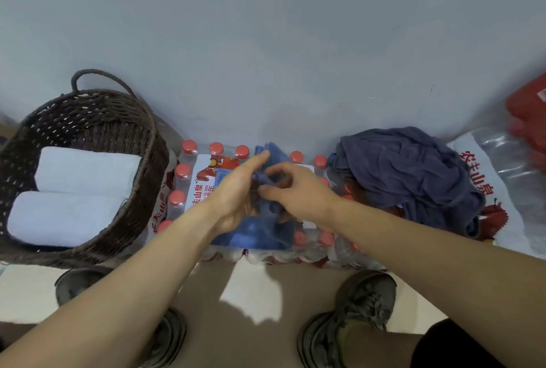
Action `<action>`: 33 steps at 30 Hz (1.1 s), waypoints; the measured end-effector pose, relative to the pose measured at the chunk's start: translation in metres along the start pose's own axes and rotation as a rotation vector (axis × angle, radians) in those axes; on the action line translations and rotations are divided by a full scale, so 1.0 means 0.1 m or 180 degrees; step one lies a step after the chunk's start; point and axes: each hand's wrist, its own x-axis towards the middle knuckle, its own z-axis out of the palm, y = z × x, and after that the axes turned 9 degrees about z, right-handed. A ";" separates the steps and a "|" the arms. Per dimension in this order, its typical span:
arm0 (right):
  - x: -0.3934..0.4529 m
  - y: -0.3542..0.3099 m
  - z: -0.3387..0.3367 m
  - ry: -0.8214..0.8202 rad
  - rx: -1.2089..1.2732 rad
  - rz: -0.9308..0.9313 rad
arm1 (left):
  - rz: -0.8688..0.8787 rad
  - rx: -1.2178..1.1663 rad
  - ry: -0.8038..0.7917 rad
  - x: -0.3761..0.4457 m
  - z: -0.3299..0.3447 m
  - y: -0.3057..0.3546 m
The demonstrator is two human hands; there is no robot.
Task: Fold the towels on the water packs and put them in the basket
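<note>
Two bare forearms reach in from the bottom corners and meet over the middle water pack. Below them a pair of dark, scuffed lace-up shoes (366, 305) stands on the pale floor just in front of the packs.

The left hand (236, 193) lies over a blue terry towel (260, 231), its index finger stretched straight toward the wall and the other fingers hidden underneath — whether they grip the cloth cannot be told. The right hand (295, 190) has its fingers curled, pinching a bunched ridge of the same towel between thumb and fingertips. That towel sits crumpled on the shrink-wrapped pack of red-capped water bottles (189, 178), with one corner poking up at the far edge near the wall.

On the next pack to the right, a heap of dark slate-blue towels (410, 172) lies unfolded and rumpled. Further right a third wrapped bottle pack with red printed characters (484, 187) shows, and at the frame's edge a blurred red object (529, 113).

To the left, touching the middle pack, stands a dark brown woven wicker basket with a loop handle (97, 107). Inside it two rolled pale-blue towels (74, 190) lie side by side — one behind the other. A plain grey wall (266, 27) fills the background.
</note>
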 end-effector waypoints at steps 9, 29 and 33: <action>0.14 0.20 -0.04 0.0486 -0.1790 -0.0144 | -0.0224 0.0983 0.0701 0.11 -0.52 -0.19; 0.17 0.59 0.24 0.0238 -0.2708 -0.0686 | -0.0477 0.4595 0.0203 0.07 -0.83 -0.02; 0.22 0.54 0.26 0.0086 -0.2796 -0.0623 | -0.0187 0.4621 0.0213 0.00 -0.74 -0.18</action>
